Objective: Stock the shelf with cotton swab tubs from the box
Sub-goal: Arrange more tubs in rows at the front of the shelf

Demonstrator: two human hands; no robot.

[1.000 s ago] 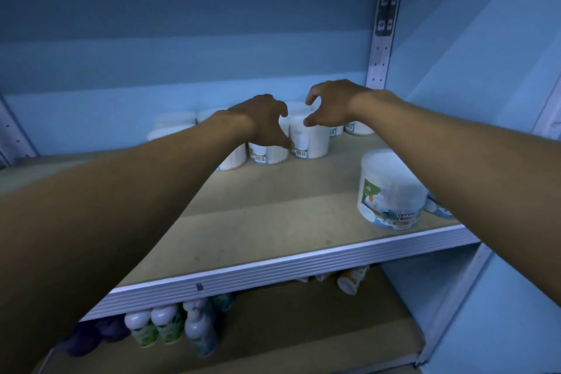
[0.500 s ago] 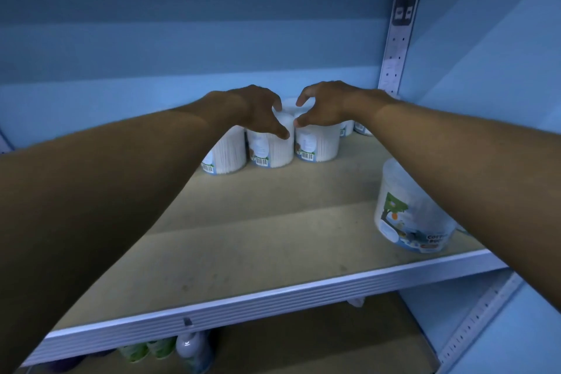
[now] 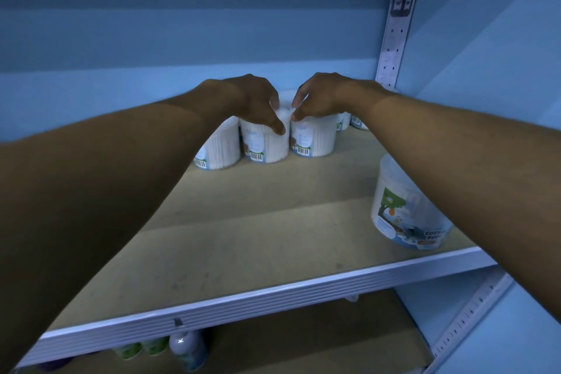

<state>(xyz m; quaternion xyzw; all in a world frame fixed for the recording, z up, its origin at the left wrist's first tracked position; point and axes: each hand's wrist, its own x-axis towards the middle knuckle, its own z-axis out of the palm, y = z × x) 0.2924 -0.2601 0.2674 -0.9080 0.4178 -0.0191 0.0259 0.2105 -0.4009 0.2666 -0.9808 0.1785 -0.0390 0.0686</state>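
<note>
Three white cotton swab tubs with barcode labels stand in a row at the back of the tan shelf (image 3: 243,240). My left hand (image 3: 253,102) lies over the top of the middle tub (image 3: 264,144), thumb pressed on its front. My right hand (image 3: 323,97) covers the top of the right tub (image 3: 317,140), thumb at its near rim. The left tub (image 3: 218,150) stands free beside my left forearm. More tubs (image 3: 344,122) sit behind my right wrist, partly hidden. The box is out of view.
A larger cotton swab tub (image 3: 400,209) with a tree picture stands at the shelf's front right, under my right forearm. A perforated metal upright (image 3: 394,39) marks the back right corner. Bottles (image 3: 185,349) stand on the lower shelf.
Both hands have come down from hovering onto the tops of the two tubs and drawn closer together. My view has moved nearer to the shelf.
</note>
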